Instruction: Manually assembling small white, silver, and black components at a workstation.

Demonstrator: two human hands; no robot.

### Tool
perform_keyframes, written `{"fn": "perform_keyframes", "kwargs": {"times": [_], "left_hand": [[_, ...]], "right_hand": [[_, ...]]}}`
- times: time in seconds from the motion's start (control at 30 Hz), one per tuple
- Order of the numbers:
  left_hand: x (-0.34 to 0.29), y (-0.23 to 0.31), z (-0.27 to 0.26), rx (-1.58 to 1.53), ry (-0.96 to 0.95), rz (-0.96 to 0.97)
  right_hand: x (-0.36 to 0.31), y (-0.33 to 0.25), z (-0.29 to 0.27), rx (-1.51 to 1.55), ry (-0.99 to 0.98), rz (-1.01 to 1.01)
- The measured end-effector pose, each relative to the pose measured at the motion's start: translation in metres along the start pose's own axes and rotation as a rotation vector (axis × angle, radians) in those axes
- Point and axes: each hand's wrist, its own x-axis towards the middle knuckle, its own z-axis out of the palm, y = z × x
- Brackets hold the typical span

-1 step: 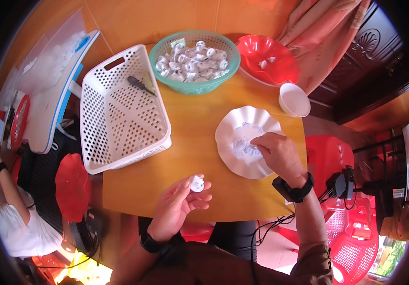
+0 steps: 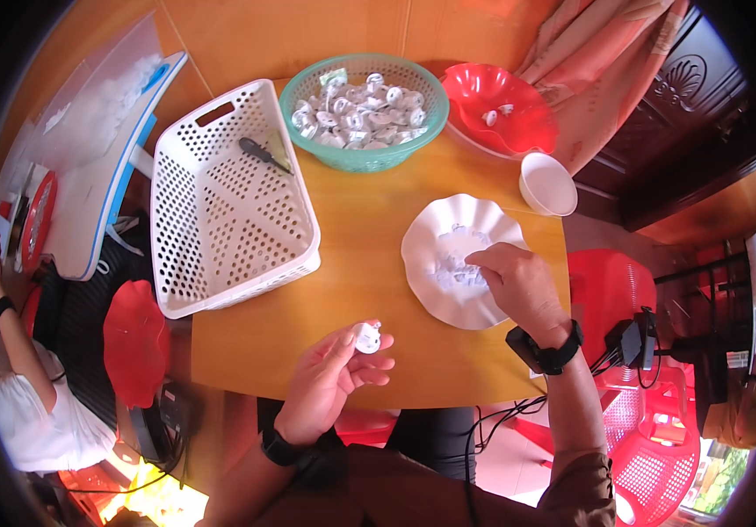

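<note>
Between the thumb and fingers of my left hand (image 2: 329, 378) is a small round white plastic part (image 2: 366, 338), held above the table's near edge. My right hand (image 2: 523, 285) reaches over a white wavy-rimmed plate (image 2: 430, 303), its thumb and forefinger pinched together at a scatter of small pale bluish pieces (image 2: 457, 272). Whatever sits in that pinch is too small to make out. Beyond the plate, a green mesh basket (image 2: 369, 160) holds a heap of similar white round parts (image 2: 360, 114).
A white perforated basket (image 2: 220, 237) with a dark-handled tool (image 2: 264, 155) inside stands at the left. At the far right are a red wavy bowl (image 2: 518, 136) with small white pieces and a white bowl (image 2: 547, 186). Another person's arm (image 2: 22, 342) shows far left, red chairs (image 2: 611, 281) at right.
</note>
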Motion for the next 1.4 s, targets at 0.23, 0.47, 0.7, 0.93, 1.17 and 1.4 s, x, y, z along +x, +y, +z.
{"fn": "perform_keyframes", "kwargs": {"times": [0.23,0.47,0.7,0.93,1.17,1.4], "left_hand": [[-0.006,0.004,-0.002,-0.028,-0.050,0.009],[-0.004,0.004,-0.015,-0.155,-0.208,-0.019],[-0.012,0.010,-0.009,-0.113,-0.351,-0.060],[-0.017,0.004,-0.001,-0.033,-0.302,-0.035],[-0.020,0.003,0.010,0.041,-0.254,-0.007],[-0.031,0.007,0.009,0.042,-0.318,-0.043]], "right_hand": [[-0.002,-0.022,-0.009,-0.008,0.072,-0.087],[-0.019,-0.080,-0.026,0.296,-0.080,0.076],[-0.033,-0.111,-0.006,0.368,0.080,-0.199],[-0.040,-0.118,0.012,0.419,0.116,-0.213],[-0.047,-0.108,0.018,0.467,0.128,-0.244],[-0.054,-0.125,0.019,0.620,0.088,-0.090]]}}
